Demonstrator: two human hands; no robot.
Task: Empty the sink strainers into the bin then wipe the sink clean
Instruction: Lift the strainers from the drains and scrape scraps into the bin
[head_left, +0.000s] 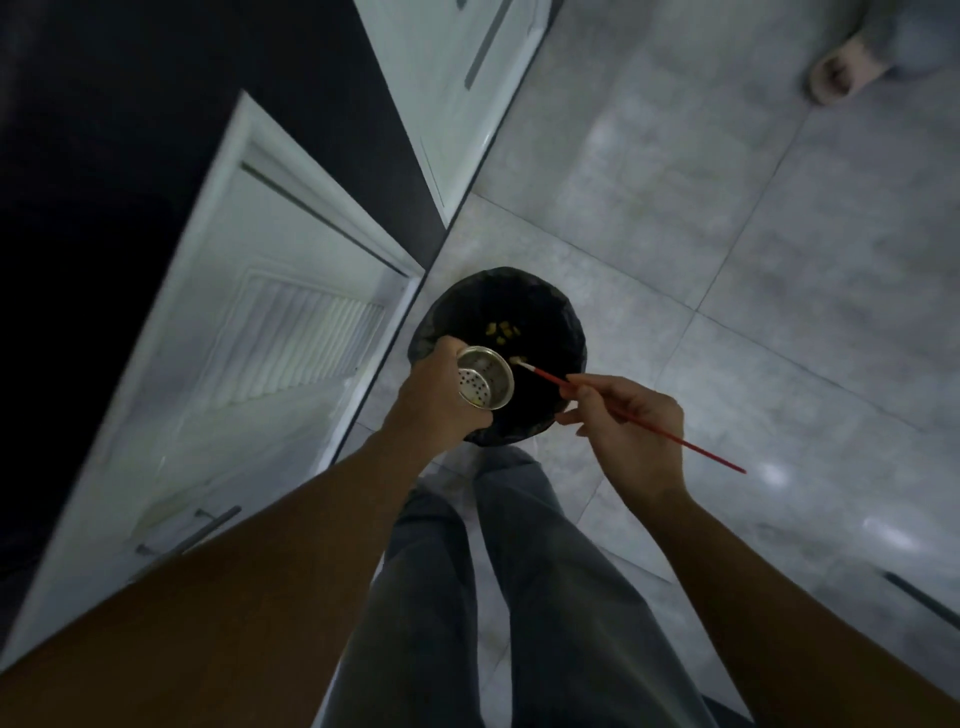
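Note:
A round bin (561, 312) lined with a black bag stands on the floor in front of my legs. Several yellow food scraps (500, 332) lie inside it. My left hand (441, 397) grips a metal sink strainer (484, 378) tilted on its side over the bin's near left rim, its perforated bottom showing. A small yellow bit clings inside the strainer. My right hand (628, 428) pinches a thin red stick (649, 423). Its pale tip sits just right of the strainer's rim, above the bin.
An open white cabinet door (249, 332) with a slatted panel stands to the left, close to the bin. A second white door (457, 88) is further back. Grey floor tiles (727, 234) spread right. Another person's slippered foot (841, 73) is at top right.

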